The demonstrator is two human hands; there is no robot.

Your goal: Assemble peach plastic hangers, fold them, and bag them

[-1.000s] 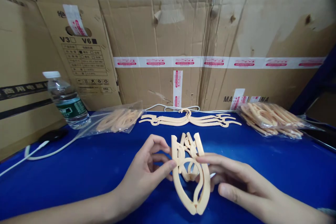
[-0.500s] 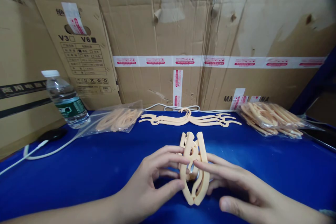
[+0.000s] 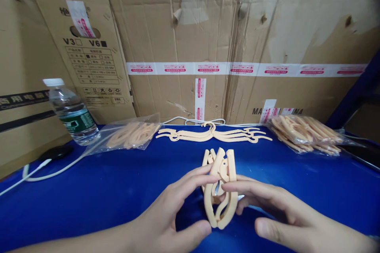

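A beige plastic folding clothes hanger point(image 3: 230, 205) stands folded, its arms nearly upright and meeting at the bottom. Close behind it, to the left, more beige folded hanger parts point(image 3: 205, 162) show, partly hidden. My left hand point(image 3: 181, 201) has its fingers on the hanger's left arm, the thumb low beside its bottom end. On the other side my right hand point(image 3: 273, 201) lays its index finger across the right arm, other fingers behind it and the thumb apart. Farther back, several unfolded beige hangers point(image 3: 194, 136) lie stacked flat on the blue tabletop point(image 3: 118, 189).
A clear bag of beige hangers point(image 3: 135, 136) lies at the back left, beside a water bottle point(image 3: 74, 114). Bagged hangers point(image 3: 305, 132) are piled at the back right. White cable point(image 3: 53, 177) runs along the left near a black device point(image 3: 56, 152). Cardboard point(image 3: 178, 95) walls the rear.
The front hanger's upper ends have shifted slightly right, opening a wider gap from the parts behind. My left thumb has moved down from the hanger's side. My right fingers have shifted slightly with it.
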